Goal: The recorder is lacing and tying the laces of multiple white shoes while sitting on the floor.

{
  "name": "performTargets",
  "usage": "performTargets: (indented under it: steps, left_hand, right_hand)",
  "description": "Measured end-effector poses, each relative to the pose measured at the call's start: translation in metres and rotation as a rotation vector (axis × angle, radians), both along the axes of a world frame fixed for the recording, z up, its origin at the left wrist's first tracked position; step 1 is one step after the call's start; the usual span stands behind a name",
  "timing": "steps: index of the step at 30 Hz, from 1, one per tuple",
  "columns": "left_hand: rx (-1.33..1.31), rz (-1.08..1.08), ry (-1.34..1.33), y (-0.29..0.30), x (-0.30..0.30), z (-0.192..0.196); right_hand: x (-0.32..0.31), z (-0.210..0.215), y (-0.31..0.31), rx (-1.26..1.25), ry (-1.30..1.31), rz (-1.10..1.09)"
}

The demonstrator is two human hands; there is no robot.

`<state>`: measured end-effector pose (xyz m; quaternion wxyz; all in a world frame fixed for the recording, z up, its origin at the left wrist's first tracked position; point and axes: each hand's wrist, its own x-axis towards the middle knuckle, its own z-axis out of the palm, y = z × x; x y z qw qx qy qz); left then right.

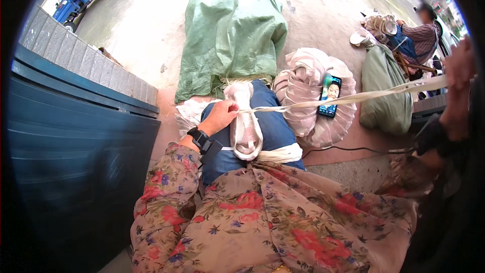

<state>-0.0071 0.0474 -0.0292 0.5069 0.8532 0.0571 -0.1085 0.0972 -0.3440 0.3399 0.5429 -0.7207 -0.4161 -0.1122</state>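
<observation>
A pale pink and white sneaker point(245, 136) lies lengthwise on my jeans-covered lap, its heel end toward me. My left hand point(221, 116) is closed at its left side, thumb and fingers pinching a cream shoelace point(364, 96) by the eyelets. From there the lace runs taut and slightly twisted far out to the right. My right hand point(458, 65), smeared at the right rim, is closed on the stretched lace. A bunch of cream laces point(283, 154) lies across my right thigh.
A green woven sack point(232, 35) stands ahead. Right of my lap, a tied bundle of pale shoe parts point(303, 96) bears a lit phone point(330, 96); a dark cable point(353, 148) runs nearby. Beyond are an olive sack point(386, 91) and a seated person point(422, 40). A blue door point(81, 156) flanks my left.
</observation>
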Motion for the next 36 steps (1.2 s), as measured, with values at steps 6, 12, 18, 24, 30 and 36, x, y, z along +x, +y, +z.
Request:
performTargets:
  steps: [6, 12, 18, 24, 30, 36]
  left_hand:
    - [0.044, -0.091, -0.008, 0.006, 0.006, -0.003]
    - [0.108, -0.096, -0.126, -0.004, 0.010, 0.001]
    - [0.179, -0.078, -0.243, -0.008, 0.007, 0.000]
    - [0.313, -0.185, -0.367, -0.010, 0.011, -0.001]
    - [0.477, -0.415, -0.520, -0.008, 0.019, 0.012]
    - [0.281, -0.280, -0.345, 0.004, 0.011, 0.006]
  right_hand:
    - [-0.026, -0.129, 0.064, -0.182, 0.674, -0.069]
    - [-0.065, -0.300, 0.129, -0.391, 0.540, 0.175]
    - [-0.071, -0.362, 0.158, -0.484, 0.400, 0.083]
    - [-0.073, -0.352, 0.163, -0.754, 0.460, 0.152]
    - [-0.077, -0.345, 0.176, -0.689, 0.375, 0.153]
    - [-0.085, -0.336, 0.194, -0.576, 0.499, 0.220]
